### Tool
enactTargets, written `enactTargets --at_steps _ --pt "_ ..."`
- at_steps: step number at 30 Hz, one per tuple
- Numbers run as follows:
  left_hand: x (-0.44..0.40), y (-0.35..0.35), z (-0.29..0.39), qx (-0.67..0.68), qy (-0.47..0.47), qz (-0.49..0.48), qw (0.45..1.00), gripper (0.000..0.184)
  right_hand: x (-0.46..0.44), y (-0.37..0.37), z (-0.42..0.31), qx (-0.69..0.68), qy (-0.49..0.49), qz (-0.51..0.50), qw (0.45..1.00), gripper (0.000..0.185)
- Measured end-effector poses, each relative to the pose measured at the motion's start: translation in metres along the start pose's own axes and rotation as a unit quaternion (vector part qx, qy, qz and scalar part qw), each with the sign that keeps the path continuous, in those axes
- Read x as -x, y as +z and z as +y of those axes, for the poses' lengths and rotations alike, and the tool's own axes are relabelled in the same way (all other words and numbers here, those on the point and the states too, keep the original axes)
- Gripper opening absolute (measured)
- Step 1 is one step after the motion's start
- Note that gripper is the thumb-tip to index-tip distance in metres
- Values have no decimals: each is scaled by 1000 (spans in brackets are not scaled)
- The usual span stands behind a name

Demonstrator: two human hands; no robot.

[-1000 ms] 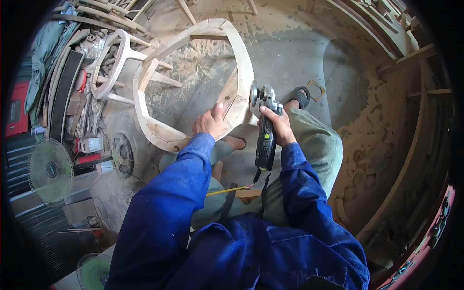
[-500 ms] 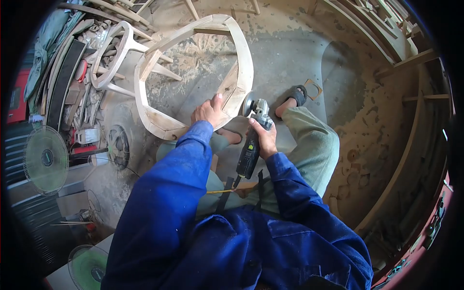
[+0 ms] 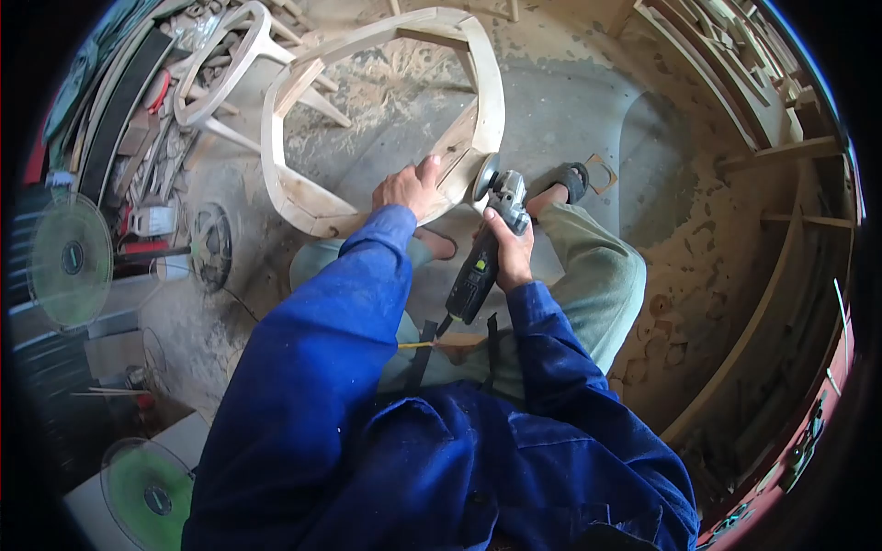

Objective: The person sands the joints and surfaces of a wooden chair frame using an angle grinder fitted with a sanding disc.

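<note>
A pale wooden ring frame, built of joined angled pieces, stands tilted in front of me. My left hand grips its near edge, with the thumb lying on top of the wood. In my right hand is a black and silver angle grinder, its fingers wrapped around the body. The grinder's round disc is at the frame's outer right edge, beside the lower joint; whether it touches cannot be made out. A cord runs from the grinder's rear toward my lap.
A wooden chair frame stands at the left near stacked scraps. Fans are at the left, one lower down. Timber pieces line the right. My sandalled foot rests near a small wooden offcut.
The ring frame, both hands and the grinder sit slightly higher and farther right in view. The fans have shifted in view as well. Both grips stay the same.
</note>
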State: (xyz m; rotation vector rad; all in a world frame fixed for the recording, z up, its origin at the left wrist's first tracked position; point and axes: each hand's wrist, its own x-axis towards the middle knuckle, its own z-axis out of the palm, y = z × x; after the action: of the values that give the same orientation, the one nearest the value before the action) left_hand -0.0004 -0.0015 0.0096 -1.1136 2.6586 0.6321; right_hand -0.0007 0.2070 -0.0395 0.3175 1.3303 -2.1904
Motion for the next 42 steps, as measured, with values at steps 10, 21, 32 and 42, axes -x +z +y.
enactTargets --at_steps 10,21,32,42 --pt "21 22 -25 13 115 206 972 63 -32 -16 -9 -31 27 81 996 39" --pt "-5 15 -92 34 185 237 953 60 -38 -35 -29 -85 -9 110 990 38" --pt "-84 -15 -7 -13 16 60 998 88 -34 -3 -13 -39 -18 48 998 44" --pt "-38 0 21 -47 -7 24 999 88 -11 0 8 -50 -4 43 998 51"
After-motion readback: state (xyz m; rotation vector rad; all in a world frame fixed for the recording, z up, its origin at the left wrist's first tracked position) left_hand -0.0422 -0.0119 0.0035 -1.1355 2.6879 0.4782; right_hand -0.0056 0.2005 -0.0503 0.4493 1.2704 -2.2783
